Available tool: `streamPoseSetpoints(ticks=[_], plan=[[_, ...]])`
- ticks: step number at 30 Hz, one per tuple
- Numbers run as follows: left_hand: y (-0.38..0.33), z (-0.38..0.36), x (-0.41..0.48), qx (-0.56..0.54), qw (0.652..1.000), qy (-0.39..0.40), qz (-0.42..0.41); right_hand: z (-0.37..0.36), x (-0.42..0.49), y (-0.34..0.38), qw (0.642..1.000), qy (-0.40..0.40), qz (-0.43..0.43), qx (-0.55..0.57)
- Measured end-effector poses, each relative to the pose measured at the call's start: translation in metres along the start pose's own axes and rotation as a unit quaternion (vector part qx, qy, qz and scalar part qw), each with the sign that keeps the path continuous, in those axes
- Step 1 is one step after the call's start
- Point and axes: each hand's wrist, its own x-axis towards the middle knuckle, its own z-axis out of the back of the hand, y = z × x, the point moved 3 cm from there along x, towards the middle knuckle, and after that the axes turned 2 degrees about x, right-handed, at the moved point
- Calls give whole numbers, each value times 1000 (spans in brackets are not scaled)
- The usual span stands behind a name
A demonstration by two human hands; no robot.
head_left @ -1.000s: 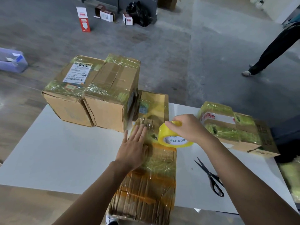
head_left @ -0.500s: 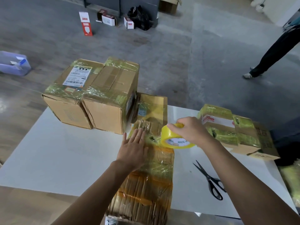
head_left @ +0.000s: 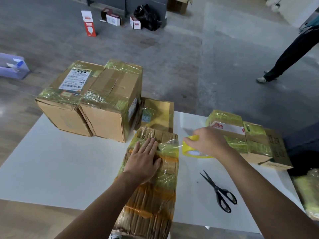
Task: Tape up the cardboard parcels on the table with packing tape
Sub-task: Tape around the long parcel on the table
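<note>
A long corrugated cardboard parcel (head_left: 150, 200), wrapped in clear yellowish tape, lies lengthwise in the middle of the white table (head_left: 60, 169). My left hand (head_left: 144, 160) lies flat on its far half, fingers straight, pressing the tape down. My right hand (head_left: 206, 144) grips a yellow roll of packing tape (head_left: 191, 150) just off the parcel's right edge, near table level. A strip of clear tape stretches from the roll across the parcel top to my left fingers.
Two large taped boxes (head_left: 89, 100) stand at the far left of the table, a flat brown parcel (head_left: 158, 112) behind the long one. Taped small boxes (head_left: 250, 140) sit at the right. Black scissors (head_left: 219, 191) lie to the right. A person's leg (head_left: 290, 54) is on the floor beyond.
My right hand has pulled the tape roll to the right, off the parcel's top and down past its right edge, drawing tape across. My left hand stays pressed on the parcel.
</note>
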Motion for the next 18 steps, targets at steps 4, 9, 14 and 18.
streamPoseSetpoints(ticks=[4, 9, 14, 18], plan=[[-1, -1, 2, 7, 1000, 10, 5, -21, -5, -16, 999, 17, -36, 12], [-3, 4, 3, 19, 1000, 19, 4, -45, 3, -29, 997, 42, -54, 34], [-8, 8, 2, 44, 997, 55, 13, -74, 8, -33, 991, 92, -52, 79], [-31, 14, 11, 72, 989, 110, 70, -82, 10, -32, 986, 106, -47, 119]])
